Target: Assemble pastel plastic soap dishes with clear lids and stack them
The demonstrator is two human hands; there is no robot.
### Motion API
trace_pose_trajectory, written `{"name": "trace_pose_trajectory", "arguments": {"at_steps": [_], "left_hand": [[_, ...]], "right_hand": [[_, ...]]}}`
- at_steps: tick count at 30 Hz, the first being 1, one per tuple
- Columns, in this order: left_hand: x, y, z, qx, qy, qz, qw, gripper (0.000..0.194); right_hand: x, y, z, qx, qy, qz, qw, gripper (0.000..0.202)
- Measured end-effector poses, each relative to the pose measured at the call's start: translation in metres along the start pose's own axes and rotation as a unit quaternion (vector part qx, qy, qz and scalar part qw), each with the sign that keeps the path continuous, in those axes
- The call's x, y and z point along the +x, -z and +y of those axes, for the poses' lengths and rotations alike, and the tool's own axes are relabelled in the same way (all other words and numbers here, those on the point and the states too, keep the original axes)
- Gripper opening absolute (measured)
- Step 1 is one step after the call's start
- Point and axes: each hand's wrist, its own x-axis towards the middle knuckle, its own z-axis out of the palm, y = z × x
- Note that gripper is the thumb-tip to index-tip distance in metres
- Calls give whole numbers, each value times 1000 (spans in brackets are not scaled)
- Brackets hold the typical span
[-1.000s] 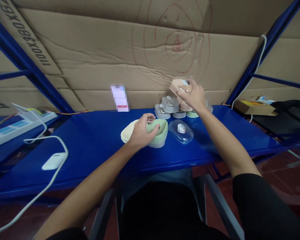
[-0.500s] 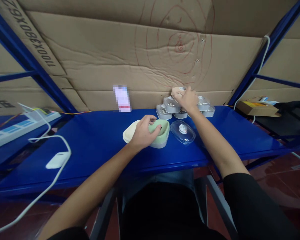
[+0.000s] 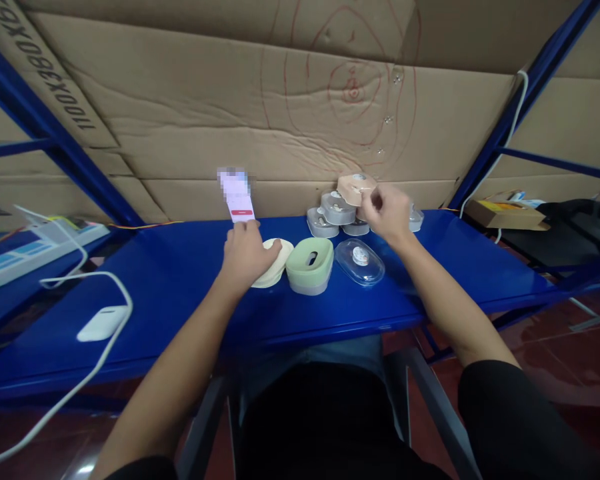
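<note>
My left hand (image 3: 244, 257) lies over a cream oval piece (image 3: 274, 270), its thumb spread across the top and its fingers pointing toward the phone. The hand covers the piece's left side. Right beside it stands a green rounded box (image 3: 310, 267) with a slot in its top and a grey lower part. A clear oval lid (image 3: 361, 262) with a round white label lies to the right. My right hand (image 3: 391, 212) is curled at the right side of a peach box (image 3: 355, 190), which sits on stacked grey boxes (image 3: 339, 210). Its fingertips are hidden.
A phone (image 3: 238, 200) leans against the cardboard wall (image 3: 180, 147). On the blue table (image 3: 175, 287), a white cable (image 3: 123, 330) runs past a white case (image 3: 103, 323). A power strip (image 3: 40, 253) is at far left, an open carton (image 3: 505, 215) at far right.
My left hand has gone from the green box leftward onto the cream piece, uncovering the slot. My right hand has shifted right from atop the peach box to its side and curled. The view has shifted slightly.
</note>
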Motion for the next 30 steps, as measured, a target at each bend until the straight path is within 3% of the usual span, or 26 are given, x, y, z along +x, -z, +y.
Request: {"name": "trace_pose_trajectory", "arguments": {"at_steps": [3, 5, 8, 10, 19, 22, 26, 30], "left_hand": [[3, 8, -3, 78, 57, -118, 988, 73], [5, 10, -3, 88, 54, -191, 976, 80], [7, 11, -2, 92, 33, -244, 965, 84], [5, 11, 1, 108, 34, -257, 960, 86], [-4, 14, 11, 125, 46, -273, 953, 91], [-5, 16, 11, 84, 35, -198, 976, 87], [-15, 12, 22, -51, -45, -71, 995, 74], [-38, 1, 43, -60, -103, -70, 990, 82]], "right_hand": [[-17, 14, -14, 0, 49, -134, 990, 49], [-23, 21, -22, -43, 55, -241, 968, 62], [-28, 25, -27, -94, 56, -415, 903, 86], [-30, 22, -28, -98, 52, -477, 872, 96], [-30, 17, -22, -94, 60, -460, 881, 95], [-27, 19, -18, -68, 64, -470, 878, 99], [-27, 17, -19, -77, 41, -459, 884, 97], [-29, 15, -24, -71, 22, -440, 895, 100]]}}
